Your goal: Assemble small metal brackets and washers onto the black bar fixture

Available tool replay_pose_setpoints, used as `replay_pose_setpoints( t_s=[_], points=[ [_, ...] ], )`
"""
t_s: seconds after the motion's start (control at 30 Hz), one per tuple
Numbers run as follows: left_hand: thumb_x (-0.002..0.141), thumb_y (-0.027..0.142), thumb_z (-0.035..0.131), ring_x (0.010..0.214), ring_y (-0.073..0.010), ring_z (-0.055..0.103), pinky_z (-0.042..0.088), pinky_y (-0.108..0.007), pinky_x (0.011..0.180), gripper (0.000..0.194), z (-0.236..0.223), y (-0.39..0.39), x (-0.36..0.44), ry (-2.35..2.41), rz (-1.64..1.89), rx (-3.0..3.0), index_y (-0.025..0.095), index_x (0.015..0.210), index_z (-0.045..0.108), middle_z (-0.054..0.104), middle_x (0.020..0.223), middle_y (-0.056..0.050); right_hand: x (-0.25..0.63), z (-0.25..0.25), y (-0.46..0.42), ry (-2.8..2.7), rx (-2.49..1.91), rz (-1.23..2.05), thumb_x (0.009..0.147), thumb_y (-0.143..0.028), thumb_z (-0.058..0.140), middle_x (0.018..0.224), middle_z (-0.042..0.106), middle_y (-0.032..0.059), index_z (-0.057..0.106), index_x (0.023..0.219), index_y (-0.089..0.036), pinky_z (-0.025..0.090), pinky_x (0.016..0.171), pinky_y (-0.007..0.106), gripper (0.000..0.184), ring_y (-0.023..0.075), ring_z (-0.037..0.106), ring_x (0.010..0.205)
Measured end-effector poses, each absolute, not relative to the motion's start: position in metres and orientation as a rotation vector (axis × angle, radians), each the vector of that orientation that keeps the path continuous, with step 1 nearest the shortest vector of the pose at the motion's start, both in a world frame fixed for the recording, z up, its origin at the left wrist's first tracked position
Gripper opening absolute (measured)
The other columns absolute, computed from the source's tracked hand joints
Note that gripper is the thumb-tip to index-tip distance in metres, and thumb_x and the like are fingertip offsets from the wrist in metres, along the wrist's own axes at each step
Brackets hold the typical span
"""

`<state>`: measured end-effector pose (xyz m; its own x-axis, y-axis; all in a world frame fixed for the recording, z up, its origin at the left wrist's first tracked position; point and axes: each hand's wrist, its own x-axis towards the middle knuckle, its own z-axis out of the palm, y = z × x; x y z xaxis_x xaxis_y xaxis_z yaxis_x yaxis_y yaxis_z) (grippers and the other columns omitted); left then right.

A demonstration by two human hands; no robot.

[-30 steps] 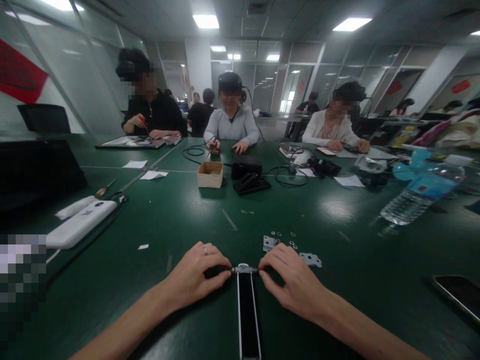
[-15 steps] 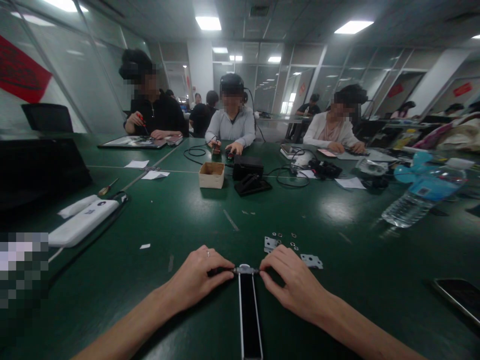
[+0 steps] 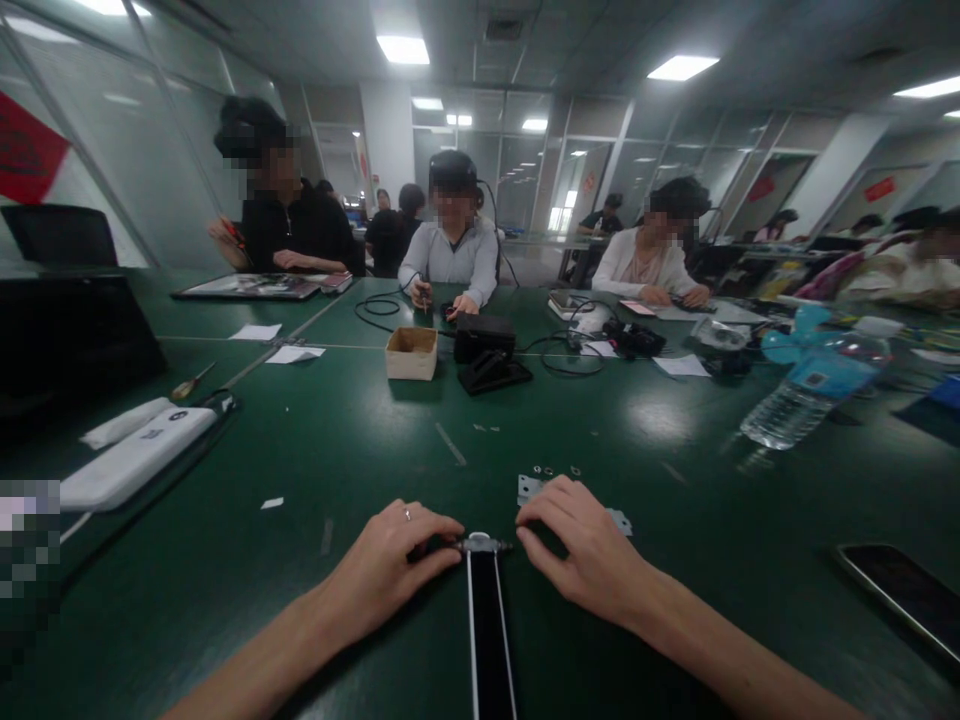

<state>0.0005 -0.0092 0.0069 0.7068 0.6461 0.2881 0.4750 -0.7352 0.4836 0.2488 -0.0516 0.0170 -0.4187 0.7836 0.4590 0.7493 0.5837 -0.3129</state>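
A long, narrow black bar with white edges (image 3: 491, 630) lies on the green table, its near end out of frame. Across its far end sits a grey metal fitting (image 3: 481, 545) with a short rod sticking out on each side. My left hand (image 3: 397, 555) pinches the rod's left end between thumb and fingers. Just off the right end is my right hand (image 3: 581, 535), thumb and fingertips slightly apart with nothing seen between them. Beyond it lie metal plates (image 3: 528, 488), partly hidden by that hand, and several small nuts (image 3: 548, 471).
Ahead are an open box (image 3: 411, 365) and a black device on a stand (image 3: 491, 350). A water bottle (image 3: 810, 395) leans at the right, above a phone (image 3: 904, 600). A white power bank-like block (image 3: 139, 455) lies left. Co-workers (image 3: 454, 240) sit across the table.
My right hand has let go of the rod's right end and moved slightly away, baring that end. My left hand keeps its pinch. The view has swung slightly right.
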Motion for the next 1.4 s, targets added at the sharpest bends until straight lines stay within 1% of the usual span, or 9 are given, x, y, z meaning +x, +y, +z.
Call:
replay_pose_setpoints(
  t_s=[0.13, 0.23, 0.4, 0.6, 1.03, 1.1, 1.2, 1.3, 1.4],
  points=[
    [0.089, 0.027, 0.057, 0.068, -0.0142, 0.055, 0.042, -0.025, 0.066, 0.013, 0.006, -0.010, 0.000, 0.884, 0.619, 2.514, 0.023, 0.100, 0.063, 0.065, 0.080, 0.001, 0.277, 0.016, -0.035, -2.117, -1.416, -0.008, 0.088, -0.018, 0.048, 0.088, 0.065, 0.0079, 0.062, 0.091, -0.017, 0.045, 0.073, 0.037, 0.014, 0.0206, 0.056, 0.083],
    [0.087, 0.026, 0.058, 0.068, -0.0146, 0.055, 0.041, -0.025, 0.065, 0.014, 0.004, -0.009, -0.001, 0.889, 0.626, 2.501, 0.024, 0.101, 0.062, 0.065, 0.081, 0.001, 0.295, 0.013, -0.026, -2.103, -1.559, 0.012, 0.088, -0.020, 0.050, 0.092, 0.064, 0.0076, 0.063, 0.095, -0.018, 0.046, 0.074, 0.040, 0.015, 0.0216, 0.055, 0.087],
    [0.087, 0.025, 0.058, 0.068, -0.0144, 0.055, 0.040, -0.025, 0.065, 0.014, 0.004, -0.010, -0.001, 0.885, 0.618, 2.499, 0.023, 0.100, 0.061, 0.065, 0.082, 0.001, 0.298, 0.011, -0.025, -2.203, -1.613, 0.118, 0.087, -0.020, 0.052, 0.094, 0.063, 0.0075, 0.065, 0.099, -0.019, 0.047, 0.072, 0.040, 0.018, 0.0216, 0.054, 0.086],
    [0.085, 0.023, 0.059, 0.068, -0.0143, 0.054, 0.040, -0.025, 0.064, 0.015, 0.008, -0.010, 0.000, 0.894, 0.599, 2.498, 0.023, 0.100, 0.061, 0.065, 0.081, 0.002, 0.293, 0.012, -0.025, -2.302, -1.633, 0.062, 0.087, -0.023, 0.055, 0.090, 0.064, 0.0073, 0.068, 0.095, -0.020, 0.046, 0.067, 0.038, 0.016, 0.0219, 0.055, 0.082],
    [0.084, 0.022, 0.060, 0.068, -0.0142, 0.053, 0.040, -0.027, 0.067, 0.015, 0.007, -0.010, 0.002, 0.950, 0.530, 2.501, 0.023, 0.099, 0.062, 0.063, 0.080, 0.002, 0.279, 0.022, -0.028, -2.503, -1.706, -0.394, 0.084, -0.016, 0.053, 0.083, 0.064, 0.0085, 0.066, 0.083, -0.012, 0.039, 0.065, 0.031, 0.014, 0.0193, 0.054, 0.075],
    [0.084, 0.021, 0.060, 0.067, -0.0139, 0.053, 0.040, -0.027, 0.068, 0.015, 0.008, -0.010, 0.002, 0.945, 0.532, 2.500, 0.023, 0.099, 0.062, 0.063, 0.080, 0.002, 0.278, 0.022, -0.030, -2.491, -1.699, -0.343, 0.084, -0.016, 0.053, 0.080, 0.063, 0.0080, 0.065, 0.081, -0.013, 0.039, 0.063, 0.030, 0.013, 0.0185, 0.053, 0.072],
    [0.084, 0.021, 0.060, 0.067, -0.0139, 0.053, 0.040, -0.027, 0.068, 0.014, 0.010, -0.011, 0.002, 0.930, 0.530, 2.498, 0.023, 0.098, 0.062, 0.063, 0.080, 0.002, 0.272, 0.024, -0.037, -2.424, -1.631, -0.103, 0.084, -0.016, 0.052, 0.079, 0.061, 0.0063, 0.063, 0.079, -0.015, 0.040, 0.063, 0.029, 0.012, 0.0168, 0.052, 0.069],
    [0.085, 0.021, 0.059, 0.068, -0.0140, 0.053, 0.040, -0.027, 0.068, 0.011, 0.010, -0.011, 0.001, 0.926, 0.534, 2.503, 0.023, 0.096, 0.062, 0.062, 0.078, 0.002, 0.258, 0.025, -0.047, -2.327, -1.499, 0.143, 0.083, -0.015, 0.053, 0.083, 0.061, 0.0056, 0.062, 0.080, -0.016, 0.043, 0.067, 0.029, 0.010, 0.0168, 0.054, 0.074],
    [0.086, 0.022, 0.059, 0.067, -0.0139, 0.053, 0.040, -0.027, 0.069, 0.010, 0.008, -0.010, 0.001, 0.920, 0.538, 2.514, 0.023, 0.095, 0.063, 0.062, 0.077, 0.002, 0.245, 0.023, -0.054, -2.250, -1.393, 0.291, 0.083, -0.012, 0.053, 0.083, 0.063, 0.0053, 0.063, 0.081, -0.016, 0.046, 0.070, 0.030, 0.011, 0.0170, 0.056, 0.078]
  ],
)
